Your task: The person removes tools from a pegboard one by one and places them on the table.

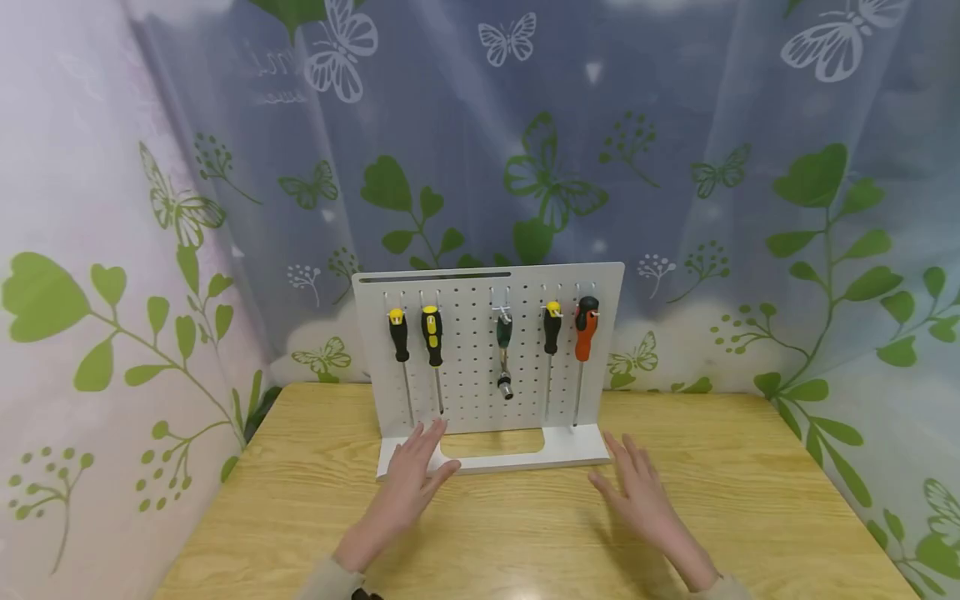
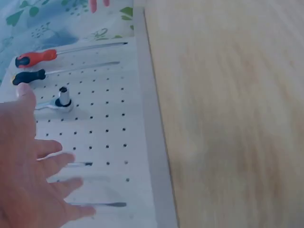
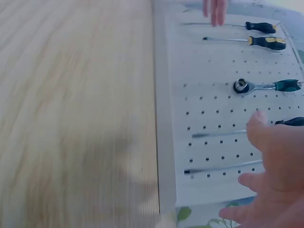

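A white pegboard stands on the table with several tools hung in a row. At its left hang a black screwdriver with a yellow top and a black-and-yellow screwdriver. A ratchet wrench with a socket hangs in the middle. To the right are another black-and-yellow screwdriver and an orange-and-black one. My left hand is before the board's lower left corner, fingers spread and holding nothing. Near the lower right corner my right hand is likewise spread, with nothing in it.
The board's base has a cutout at its middle front. Light wooden tabletop extends around it. A curtain printed with leaves and butterflies hangs behind and at both sides.
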Available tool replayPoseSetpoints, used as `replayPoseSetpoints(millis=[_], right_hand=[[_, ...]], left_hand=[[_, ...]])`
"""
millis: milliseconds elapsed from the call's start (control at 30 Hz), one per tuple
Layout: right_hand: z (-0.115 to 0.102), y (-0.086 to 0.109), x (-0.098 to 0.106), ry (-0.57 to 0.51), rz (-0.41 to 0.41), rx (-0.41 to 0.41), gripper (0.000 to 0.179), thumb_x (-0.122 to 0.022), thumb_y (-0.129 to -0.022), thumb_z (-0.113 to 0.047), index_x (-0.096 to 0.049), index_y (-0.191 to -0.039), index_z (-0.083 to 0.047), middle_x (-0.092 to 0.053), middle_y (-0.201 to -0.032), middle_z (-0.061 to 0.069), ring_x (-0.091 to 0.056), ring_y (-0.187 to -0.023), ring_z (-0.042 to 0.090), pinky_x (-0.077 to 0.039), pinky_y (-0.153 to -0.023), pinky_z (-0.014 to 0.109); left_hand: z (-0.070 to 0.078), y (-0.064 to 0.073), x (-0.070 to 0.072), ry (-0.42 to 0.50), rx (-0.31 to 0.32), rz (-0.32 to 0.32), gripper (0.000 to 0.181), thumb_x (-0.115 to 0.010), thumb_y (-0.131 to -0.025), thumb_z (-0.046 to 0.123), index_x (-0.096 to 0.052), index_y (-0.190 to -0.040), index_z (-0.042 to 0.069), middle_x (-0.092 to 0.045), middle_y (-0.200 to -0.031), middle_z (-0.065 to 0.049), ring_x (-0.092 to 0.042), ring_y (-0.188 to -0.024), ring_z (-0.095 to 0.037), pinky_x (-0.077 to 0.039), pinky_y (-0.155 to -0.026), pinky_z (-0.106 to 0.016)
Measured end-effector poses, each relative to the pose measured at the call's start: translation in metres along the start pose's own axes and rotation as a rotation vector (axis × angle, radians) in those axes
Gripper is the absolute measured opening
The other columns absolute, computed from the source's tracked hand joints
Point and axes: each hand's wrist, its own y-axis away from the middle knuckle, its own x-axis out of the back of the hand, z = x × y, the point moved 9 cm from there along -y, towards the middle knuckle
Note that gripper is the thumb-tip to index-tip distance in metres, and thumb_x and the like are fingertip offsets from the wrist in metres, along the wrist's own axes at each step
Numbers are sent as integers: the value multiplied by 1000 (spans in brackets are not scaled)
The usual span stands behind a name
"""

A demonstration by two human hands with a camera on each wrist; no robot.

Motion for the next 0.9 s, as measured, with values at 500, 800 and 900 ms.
replayPoseSetpoints(millis=[500, 800, 900], right_hand=[[-35, -34, -14, -356, 56, -4, 42, -58, -104, -25, -57, -139, -1, -60, -138, 21, -61, -121, 41, -56, -97, 53], [-72, -51, -47, -416, 1, 43, 36, -60, -103, -20, -61, -135, -4, -64, -134, 15, -65, -116, 36, -58, -93, 51], [-89, -56, -60, -438, -31, 82, 38, -60, -103, -22, -60, -136, -3, -64, -135, 15, -65, -116, 36, -58, -94, 51]], left_hand=[[-12, -18, 65, 180, 1, 220, 39, -52, -107, 29, -59, -136, 3, -69, -126, -10, -65, -116, -30, -55, -98, -51], [-27, -31, 104, 275, 36, 355, 33, -53, -107, 23, -62, -129, 0, -69, -124, -18, -66, -113, -36, -57, -94, -52], [-33, -35, 112, 309, 61, 383, 34, -51, -108, 25, -61, -130, 1, -68, -126, -17, -65, -115, -36, -57, -95, -52]])
